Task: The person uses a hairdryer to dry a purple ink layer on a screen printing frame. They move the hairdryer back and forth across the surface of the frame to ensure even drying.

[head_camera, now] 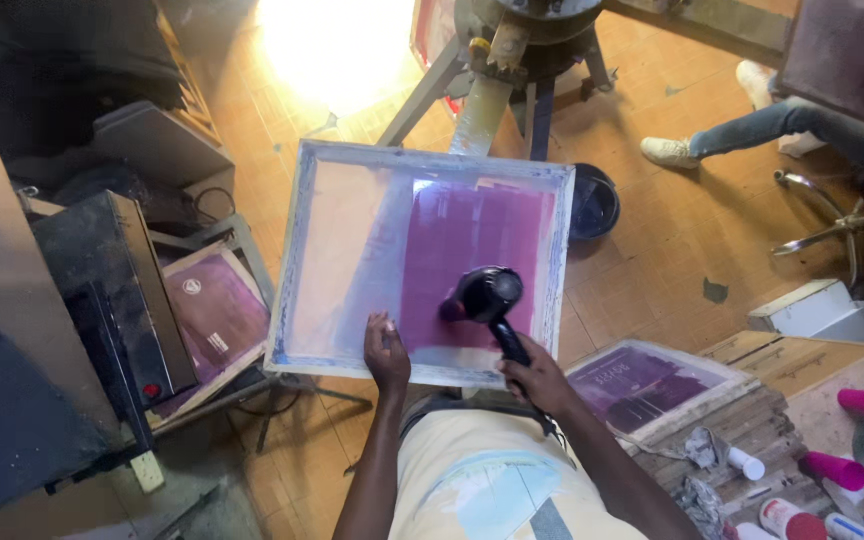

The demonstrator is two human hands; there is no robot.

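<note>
A screen-printing frame [422, 262] is held out over the tiled floor [652, 250], in front of the person's body, at the middle of the view. The frame's near rail, at 6 o'clock, is gripped by the left hand [386, 352]: the fingers are curled under the rail and the thumb lies on top, so the grip is closed on the frame. A black hair dryer [487, 296] is held by its handle in the right hand [537, 378], the grip wrapped fully round it; the nozzle is pointed down at the purple-coated mesh [467, 245], just above it.

The frame is judged stiff at its pale rails and light enough to be carried by one hand, though wide and likely to tip when held at one edge only. The mesh is judged taut, thin and easily punctured, and its coating may be tacky, so hold is best taken on the rails alone, at the near rail or at two opposite sides. The dryer is judged light and rigid, and its handle is the natural place of hold.

A second purple screen [214, 312] rests at 9 o'clock beside a dark box-like unit [112, 290]. A third screen [647, 382] lies at 4 o'clock on a wooden bench [802, 365], near pink-capped bottles [837, 468]. Another person's legs [782, 125] are seen at 2 o'clock, well apart.
</note>
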